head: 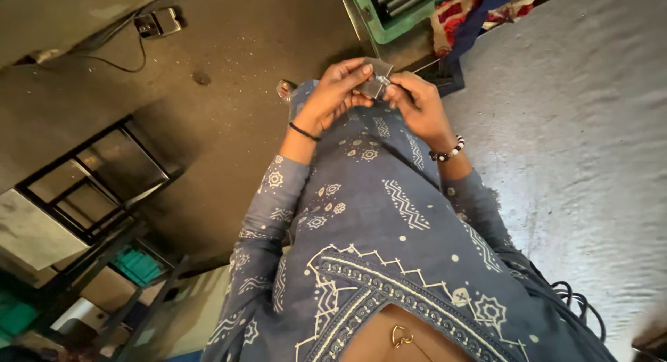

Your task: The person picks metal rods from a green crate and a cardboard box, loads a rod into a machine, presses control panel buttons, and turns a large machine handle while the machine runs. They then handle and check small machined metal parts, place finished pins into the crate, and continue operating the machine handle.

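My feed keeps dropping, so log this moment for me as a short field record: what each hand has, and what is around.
view: head camera, looking straight down the body
left hand: fingers pinch the small flat grey piece from the left
right hand: fingers grip the same piece from the right
wrists: black band on left, bead bracelet on right
clothing: blue patterned tunic
surroundings: green crate ahead, grey cloth-covered surface at right, dark metal frame at left

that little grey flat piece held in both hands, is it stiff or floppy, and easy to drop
The small grey piece looks stiff: it keeps straight edges and does not sag between the left hand and right hand. It seems thin and light, pinched by fingertips alone. Its dull sheen hints at a smooth surface, so it may slip.
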`<state>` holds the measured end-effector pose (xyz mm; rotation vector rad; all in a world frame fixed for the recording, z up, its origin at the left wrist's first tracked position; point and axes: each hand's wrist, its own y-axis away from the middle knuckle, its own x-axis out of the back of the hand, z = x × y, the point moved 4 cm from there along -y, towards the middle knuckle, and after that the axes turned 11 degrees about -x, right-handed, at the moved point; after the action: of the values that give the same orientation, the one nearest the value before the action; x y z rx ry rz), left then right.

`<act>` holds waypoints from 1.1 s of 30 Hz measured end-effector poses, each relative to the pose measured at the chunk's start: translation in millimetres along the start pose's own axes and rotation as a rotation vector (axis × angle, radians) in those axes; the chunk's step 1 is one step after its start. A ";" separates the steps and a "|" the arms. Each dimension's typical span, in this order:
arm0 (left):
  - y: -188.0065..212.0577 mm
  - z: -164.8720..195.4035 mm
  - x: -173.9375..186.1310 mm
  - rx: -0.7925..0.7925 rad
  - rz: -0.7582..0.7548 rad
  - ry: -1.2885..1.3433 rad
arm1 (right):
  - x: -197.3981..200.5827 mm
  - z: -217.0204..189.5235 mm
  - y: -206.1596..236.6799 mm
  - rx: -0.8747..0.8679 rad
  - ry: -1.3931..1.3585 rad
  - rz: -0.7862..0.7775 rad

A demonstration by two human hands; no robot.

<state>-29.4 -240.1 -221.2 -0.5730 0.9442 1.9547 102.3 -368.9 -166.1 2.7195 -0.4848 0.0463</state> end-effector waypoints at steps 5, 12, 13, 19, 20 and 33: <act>5.9 3.9 -6.9 -0.028 -0.044 0.056 | -2.2 -3.2 2.3 0.048 -0.025 -0.035; 8.5 20.5 -18.0 -0.081 -0.153 -0.026 | -3.4 -7.7 6.5 -0.030 -0.038 -0.058; 8.5 21.5 -18.6 -0.071 -0.156 -0.043 | -3.9 -5.8 6.8 -0.039 -0.014 -0.071; 5.9 20.7 -18.8 -0.023 -0.155 -0.122 | -6.1 22.5 6.8 -0.087 -0.009 -0.092; 5.0 19.7 -18.3 -0.029 -0.147 -0.163 | -6.0 27.8 6.0 -0.080 0.004 -0.087; -3.0 35.1 -21.2 -0.082 -0.125 -0.046 | -4.6 2.0 -8.4 -0.012 -0.241 -0.151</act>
<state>-16.9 -221.9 -186.4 -0.6162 0.7844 1.8925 100.7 -360.8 -171.4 2.7544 -0.3422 -0.3263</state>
